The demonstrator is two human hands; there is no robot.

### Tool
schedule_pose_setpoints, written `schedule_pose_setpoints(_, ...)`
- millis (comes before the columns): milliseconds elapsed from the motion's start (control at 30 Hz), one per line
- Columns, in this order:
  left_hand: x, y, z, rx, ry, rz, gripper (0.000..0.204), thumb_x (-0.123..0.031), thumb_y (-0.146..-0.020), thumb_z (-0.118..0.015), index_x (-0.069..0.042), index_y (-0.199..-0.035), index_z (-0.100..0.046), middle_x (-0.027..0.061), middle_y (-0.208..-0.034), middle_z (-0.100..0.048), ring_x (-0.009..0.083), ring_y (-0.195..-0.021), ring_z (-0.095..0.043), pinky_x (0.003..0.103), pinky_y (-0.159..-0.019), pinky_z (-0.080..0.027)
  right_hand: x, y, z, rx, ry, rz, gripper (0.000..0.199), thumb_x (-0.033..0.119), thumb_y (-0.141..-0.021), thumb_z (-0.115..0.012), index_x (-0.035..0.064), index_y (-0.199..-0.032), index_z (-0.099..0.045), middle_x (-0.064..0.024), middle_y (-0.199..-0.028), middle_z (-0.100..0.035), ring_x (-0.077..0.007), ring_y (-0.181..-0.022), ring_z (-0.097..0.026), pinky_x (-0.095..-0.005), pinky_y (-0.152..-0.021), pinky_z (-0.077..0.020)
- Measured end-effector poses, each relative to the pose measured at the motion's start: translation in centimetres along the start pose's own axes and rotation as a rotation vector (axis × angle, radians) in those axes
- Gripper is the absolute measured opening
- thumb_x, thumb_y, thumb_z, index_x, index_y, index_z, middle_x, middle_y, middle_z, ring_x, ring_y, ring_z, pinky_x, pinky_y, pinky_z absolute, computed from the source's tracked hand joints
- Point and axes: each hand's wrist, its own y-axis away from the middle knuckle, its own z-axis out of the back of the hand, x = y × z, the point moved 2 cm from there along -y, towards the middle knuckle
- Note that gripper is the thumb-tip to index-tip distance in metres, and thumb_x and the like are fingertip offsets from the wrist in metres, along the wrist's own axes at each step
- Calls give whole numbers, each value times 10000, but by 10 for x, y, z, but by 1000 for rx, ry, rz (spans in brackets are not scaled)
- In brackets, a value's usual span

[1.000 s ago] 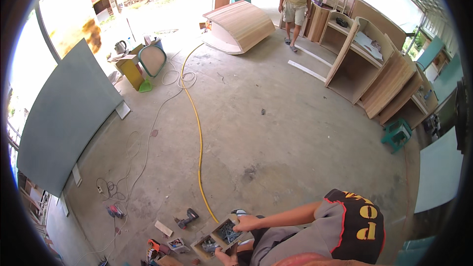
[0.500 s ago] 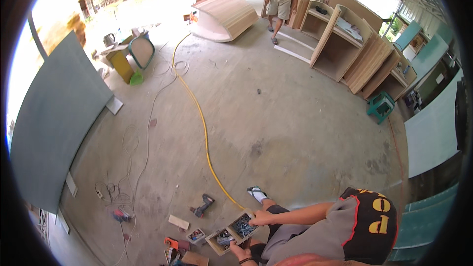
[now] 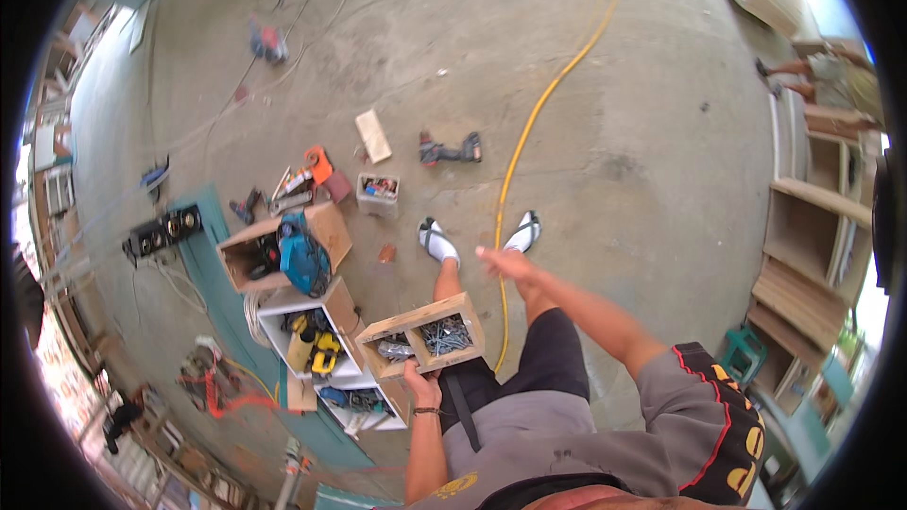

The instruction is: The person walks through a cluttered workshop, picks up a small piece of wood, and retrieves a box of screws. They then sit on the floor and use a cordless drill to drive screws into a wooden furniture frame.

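Two-compartment wooden box [image 3: 414,314], held at thigh height before the seated or crouching wearer, its open top facing the camera. Its long axis runs from lower left to upper right, the compartments side by side across a divider. Loose screws [image 3: 446,334] fill the right compartment; a silvery, bag-like item [image 3: 395,348] lies in the left. The left hand [image 3: 422,380] is the nearer, its fingers clamped on the box's lower edge. The right hand [image 3: 508,264] stands apart, beyond the box and to its right; from its fingertips, the box lies to the left and back toward the body. These fingers point leftward but are blurred, and whether they are spread or closed together cannot be told.

Farther out, a sandalled foot [image 3: 437,241] shows beyond the box, with a cordless drill [image 3: 451,148] on the floor past it and a yellow hose [image 3: 538,113] to the right. To the left, a blue power tool [image 3: 304,255] rests on a wooden crate [image 3: 337,234]. Another person [image 3: 836,80] appears at the right rim.

Writing: large yellow characters mark the dark right sleeve [image 3: 704,463]; any labels on the tools are too small to read.
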Motion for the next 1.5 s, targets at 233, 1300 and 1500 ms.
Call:
schedule_pose_setpoints(233, 32, -42, 70, -76, 45, -67, 271, -197, -789, -487, -30, -974, -594, 88, -1016, -614, 229, -1021, -569, 365, -932, -441, -13, -308, 68, -581, 830, 372, 503, 273, -763, -682, -22, -1156, -573, -242, -1099, -615, -395, -1044, -590, -453, -886, -491)
schedule_pose_setpoints(1300, 12, -43, 10, 92, 195, 46, 537, -443, -736, -501, -129, -1156, -619, 56, -1107, -647, 273, -1042, -589, 454, -887, -483, -110, 78, 135, -406, 602, -42, 595, 295, -740, -625, 169, -1310, -507, -155, -1222, -613, -332, -1141, -579, -438, -947, -472)
schedule_pose_setpoints(1500, -9, 16, -76, 156, 129, 81, 612, -496, -749, -432, -213, -1276, -556, 58, -1247, -580, 314, -1098, -554, 491, -785, -535, -199, 229, 157, -567, 271, -91, 550, 243, -695, -651, 166, -1235, -583, -152, -1169, -639, -315, -1104, -603, -428, -907, -487)
